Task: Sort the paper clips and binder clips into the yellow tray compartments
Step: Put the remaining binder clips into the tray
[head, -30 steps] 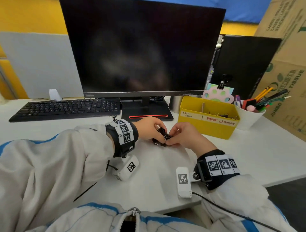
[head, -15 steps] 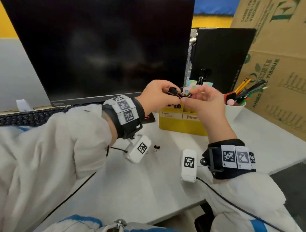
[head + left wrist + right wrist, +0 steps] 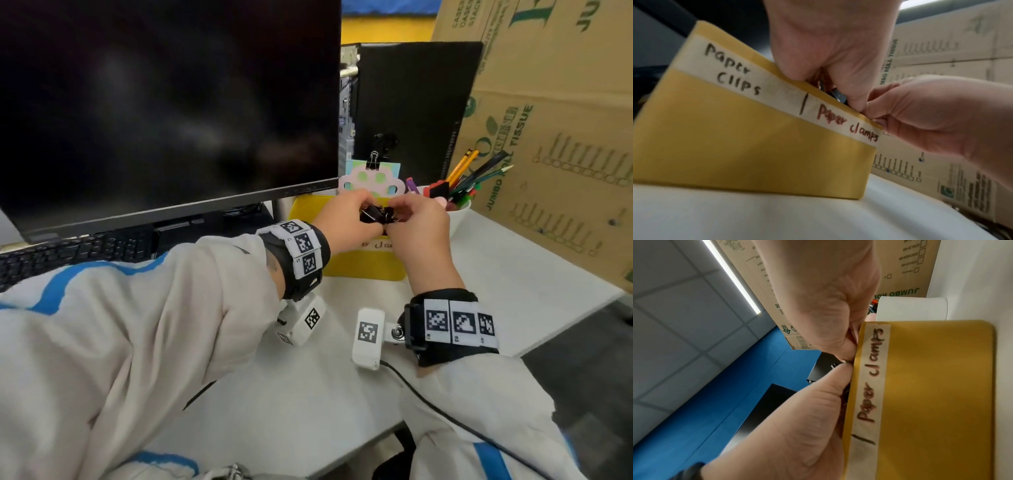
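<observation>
I am pinching a small bunch of black metal binder clips [image 3: 479, 216] between my left hand [image 3: 346, 219] and right hand [image 3: 419, 222], fingers curled tight, over the yellow plastic tray [image 3: 363, 265] (its "paper clamps" side) so they should drop in the right compartment.

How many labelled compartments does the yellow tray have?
2: the yellow tray has "Paper clips" on the left and "Paper clamps" on the right; both hands hide the insides.
</observation>
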`<state>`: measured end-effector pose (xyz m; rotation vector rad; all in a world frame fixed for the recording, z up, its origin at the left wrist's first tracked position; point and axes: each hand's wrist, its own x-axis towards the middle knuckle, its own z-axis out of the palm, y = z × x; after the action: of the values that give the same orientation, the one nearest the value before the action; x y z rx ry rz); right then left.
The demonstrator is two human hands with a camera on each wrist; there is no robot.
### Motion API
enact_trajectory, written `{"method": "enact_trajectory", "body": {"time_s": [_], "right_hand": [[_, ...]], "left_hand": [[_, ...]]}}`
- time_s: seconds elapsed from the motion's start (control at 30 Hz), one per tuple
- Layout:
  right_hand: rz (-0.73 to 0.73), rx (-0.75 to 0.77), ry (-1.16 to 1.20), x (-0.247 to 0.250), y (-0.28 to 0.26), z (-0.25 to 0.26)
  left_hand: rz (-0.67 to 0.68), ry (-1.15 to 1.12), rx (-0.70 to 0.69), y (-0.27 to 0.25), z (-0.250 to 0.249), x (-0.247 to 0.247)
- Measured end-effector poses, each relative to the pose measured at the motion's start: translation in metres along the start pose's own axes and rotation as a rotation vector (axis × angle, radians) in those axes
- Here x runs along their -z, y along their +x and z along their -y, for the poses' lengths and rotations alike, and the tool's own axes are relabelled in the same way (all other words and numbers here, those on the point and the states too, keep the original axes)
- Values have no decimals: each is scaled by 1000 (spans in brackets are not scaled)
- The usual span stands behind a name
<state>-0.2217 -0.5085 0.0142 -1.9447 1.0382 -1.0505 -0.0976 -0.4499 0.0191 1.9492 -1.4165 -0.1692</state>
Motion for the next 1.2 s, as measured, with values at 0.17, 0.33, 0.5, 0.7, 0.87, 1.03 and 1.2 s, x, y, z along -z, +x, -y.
{"method": "enact_trajectory", "body": {"time_s": [0.17, 0.33, 0.5, 0.7, 0.87, 1.03, 1.2], "right_hand": [[118, 64, -50, 1, -7, 11], [151, 89, -32, -4, -13, 15], [123, 336, 12, -13, -15, 12], [261, 314, -203, -22, -13, 0], [202, 249, -476, -31, -19, 11], [146, 369, -283, -48, -52, 47], [438, 390, -225, -71, -93, 73]], "left_hand": [[269, 373, 39, 8, 2, 1], [273, 566, 165, -6, 4, 6], [25, 544, 213, -22, 1, -1], [-27, 439, 11, -48, 20, 13], [-139, 358, 74, -78, 52, 58], [-304, 331, 287, -113, 98, 112], [-374, 257, 654, -151, 151, 158]]}}
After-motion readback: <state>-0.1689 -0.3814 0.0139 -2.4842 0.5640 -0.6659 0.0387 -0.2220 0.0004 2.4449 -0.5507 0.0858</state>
